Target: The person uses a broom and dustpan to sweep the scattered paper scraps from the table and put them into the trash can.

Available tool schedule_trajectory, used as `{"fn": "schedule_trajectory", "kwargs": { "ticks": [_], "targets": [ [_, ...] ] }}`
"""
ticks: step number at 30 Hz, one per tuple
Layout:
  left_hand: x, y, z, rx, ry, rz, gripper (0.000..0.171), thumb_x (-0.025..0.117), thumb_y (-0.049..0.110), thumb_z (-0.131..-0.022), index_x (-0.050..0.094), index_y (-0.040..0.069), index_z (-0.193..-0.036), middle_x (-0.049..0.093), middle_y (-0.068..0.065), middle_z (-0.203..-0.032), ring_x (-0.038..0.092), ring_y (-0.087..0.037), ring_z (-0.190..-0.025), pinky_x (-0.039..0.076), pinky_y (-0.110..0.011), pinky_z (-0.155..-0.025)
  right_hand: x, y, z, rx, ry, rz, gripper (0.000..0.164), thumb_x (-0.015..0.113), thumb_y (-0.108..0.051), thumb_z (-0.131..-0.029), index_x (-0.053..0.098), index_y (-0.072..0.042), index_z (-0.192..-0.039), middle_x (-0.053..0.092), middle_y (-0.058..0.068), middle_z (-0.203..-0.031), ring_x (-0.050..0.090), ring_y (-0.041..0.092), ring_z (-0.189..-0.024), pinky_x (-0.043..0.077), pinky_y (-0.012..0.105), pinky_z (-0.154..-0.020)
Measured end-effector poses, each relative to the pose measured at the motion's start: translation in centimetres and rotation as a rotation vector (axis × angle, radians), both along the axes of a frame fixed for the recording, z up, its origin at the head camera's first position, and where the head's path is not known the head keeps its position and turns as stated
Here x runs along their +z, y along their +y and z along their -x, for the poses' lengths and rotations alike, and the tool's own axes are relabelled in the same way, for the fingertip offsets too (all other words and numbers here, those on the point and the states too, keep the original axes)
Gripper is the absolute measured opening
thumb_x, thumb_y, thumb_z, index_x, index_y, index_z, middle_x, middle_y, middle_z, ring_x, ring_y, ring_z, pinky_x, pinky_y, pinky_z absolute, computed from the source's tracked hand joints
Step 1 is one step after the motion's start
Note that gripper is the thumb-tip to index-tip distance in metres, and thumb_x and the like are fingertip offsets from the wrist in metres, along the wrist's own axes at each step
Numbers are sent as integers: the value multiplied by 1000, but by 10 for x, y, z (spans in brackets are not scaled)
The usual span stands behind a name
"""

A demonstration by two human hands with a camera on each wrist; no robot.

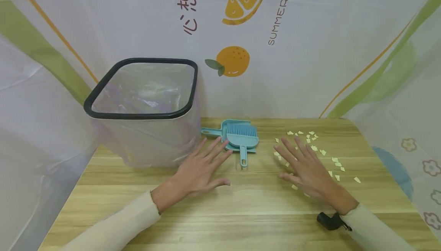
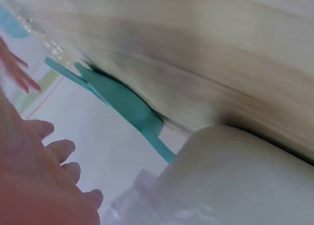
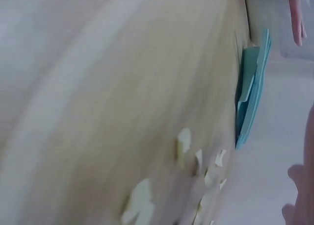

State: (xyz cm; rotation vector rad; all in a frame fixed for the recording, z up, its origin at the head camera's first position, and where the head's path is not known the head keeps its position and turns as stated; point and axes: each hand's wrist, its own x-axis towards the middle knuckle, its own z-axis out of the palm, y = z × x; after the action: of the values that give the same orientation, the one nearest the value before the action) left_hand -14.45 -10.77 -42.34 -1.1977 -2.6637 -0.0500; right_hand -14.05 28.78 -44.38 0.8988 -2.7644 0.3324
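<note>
My left hand (image 1: 203, 167) is held over the table with its fingers spread, just right of the bin and holding nothing. My right hand (image 1: 306, 170), also spread and bare, hovers over scattered scraps of pale yellow paper (image 1: 314, 148). Between the hands, toward the back, a light blue dustpan (image 1: 224, 125) lies with its handle pointing left. A matching small brush (image 1: 242, 140) rests on it, bristles to the back and handle toward me. In the left wrist view the dustpan and brush (image 2: 117, 100) lie beyond the fingers.
A white bin (image 1: 151, 140) with a black rim and a clear plastic liner stands at the back left of the wooden table (image 1: 213, 220). A white printed cloth (image 1: 293, 79) hangs behind. A black strap mount (image 1: 329, 221) sits at my right wrist.
</note>
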Motion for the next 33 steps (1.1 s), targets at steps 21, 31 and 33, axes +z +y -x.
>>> {"fn": "schedule_trajectory", "kwargs": {
  "ticks": [21, 31, 33],
  "targets": [
    [8, 37, 45, 129, -162, -242, 63, 63, 3, -105, 37, -16, -160, 38, -35, -166, 38, -51, -155, 34, -65, -122, 13, -50, 56, 258, 2, 38, 58, 66, -19, -111, 49, -24, -167, 39, 17, -173, 24, 50, -162, 25, 69, -124],
    [8, 48, 61, 316, -225, -157, 61, 58, -1, -102, 41, -11, -159, 39, -30, -167, 35, -47, -158, 31, -65, -124, 13, -70, 83, 384, 117, -81, 46, 71, -11, -107, 67, -25, -151, 51, 19, -165, 40, 50, -155, 37, 66, -120],
    [7, 50, 63, 348, -235, -130, 66, 63, -1, -100, 39, -11, -161, 38, -30, -169, 33, -46, -159, 29, -65, -125, 14, -72, 85, 389, 105, -112, 45, 69, -9, -108, 68, -25, -150, 51, 18, -165, 40, 51, -154, 37, 67, -120]
  ]
}}
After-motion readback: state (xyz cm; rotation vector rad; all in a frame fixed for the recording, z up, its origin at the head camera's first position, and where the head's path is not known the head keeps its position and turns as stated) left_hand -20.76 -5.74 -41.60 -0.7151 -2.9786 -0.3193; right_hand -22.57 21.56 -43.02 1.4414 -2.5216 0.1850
